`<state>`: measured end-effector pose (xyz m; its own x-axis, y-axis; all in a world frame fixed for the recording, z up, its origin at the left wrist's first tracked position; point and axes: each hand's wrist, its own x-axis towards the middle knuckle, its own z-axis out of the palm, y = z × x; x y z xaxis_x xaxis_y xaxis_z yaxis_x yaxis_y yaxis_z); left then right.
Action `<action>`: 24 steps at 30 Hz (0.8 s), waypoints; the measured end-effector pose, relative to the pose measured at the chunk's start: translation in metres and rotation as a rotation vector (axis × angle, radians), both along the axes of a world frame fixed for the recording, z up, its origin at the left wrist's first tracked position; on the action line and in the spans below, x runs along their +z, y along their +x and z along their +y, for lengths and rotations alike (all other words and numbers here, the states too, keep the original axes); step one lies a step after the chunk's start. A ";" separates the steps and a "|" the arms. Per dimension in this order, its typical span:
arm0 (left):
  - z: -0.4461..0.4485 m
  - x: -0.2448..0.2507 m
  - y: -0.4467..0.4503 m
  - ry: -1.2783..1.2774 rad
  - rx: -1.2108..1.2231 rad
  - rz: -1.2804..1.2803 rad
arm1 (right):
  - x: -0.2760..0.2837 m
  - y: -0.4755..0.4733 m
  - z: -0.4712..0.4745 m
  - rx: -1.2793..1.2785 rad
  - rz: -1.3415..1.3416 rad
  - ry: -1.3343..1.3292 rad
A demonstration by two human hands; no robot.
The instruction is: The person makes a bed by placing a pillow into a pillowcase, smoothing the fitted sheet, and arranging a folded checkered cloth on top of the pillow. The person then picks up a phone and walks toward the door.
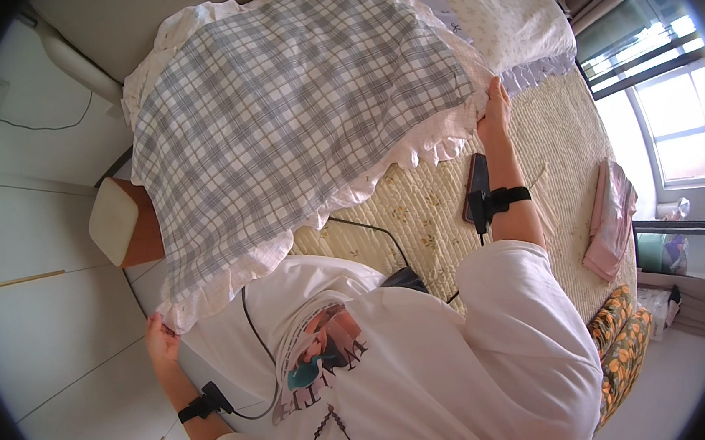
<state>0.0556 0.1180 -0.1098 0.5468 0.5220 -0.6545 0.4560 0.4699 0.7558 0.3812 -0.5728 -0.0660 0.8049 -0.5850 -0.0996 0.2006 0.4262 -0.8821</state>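
Note:
A grey-and-white plaid cloth [304, 98] lies spread over a ruffled, pale pink pillow or cover, whose frilled edge [427, 141] shows along the near side. My left hand [163, 338] grips the ruffled corner at the lower left. At the right, my right hand [495, 108] pinches another ruffled corner, close to a floral pillow [501, 15] with a lilac frill. The frilled piece stretches between both hands, above the quilted, cream-coloured bed cover [552, 133]. Whatever lies under the plaid cloth is hidden.
A dark phone [474, 184] lies on the bed beside my right forearm. Folded pink fabric [609, 222] rests near the bed's right edge, with orange-patterned cushions [621, 347] below. A stool or box with a pale top [115, 222] stands at left. Black cables [385, 230] cross near my lap.

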 end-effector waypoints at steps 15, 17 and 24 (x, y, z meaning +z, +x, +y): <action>-0.072 0.027 0.081 0.663 -0.477 0.240 | 0.030 0.054 -0.128 0.009 0.258 -0.510; -0.075 0.020 0.090 0.522 -0.492 0.215 | 0.013 0.045 -0.144 -0.033 0.375 -0.706; -0.068 0.008 0.134 0.568 -0.442 0.303 | -0.017 0.019 -0.033 0.151 0.340 -0.575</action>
<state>0.1894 0.0503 -0.1016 0.6226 0.5970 -0.5059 0.7354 -0.2256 0.6390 0.4003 -0.6059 -0.0829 0.8608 -0.5044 -0.0681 -0.1520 -0.1270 -0.9802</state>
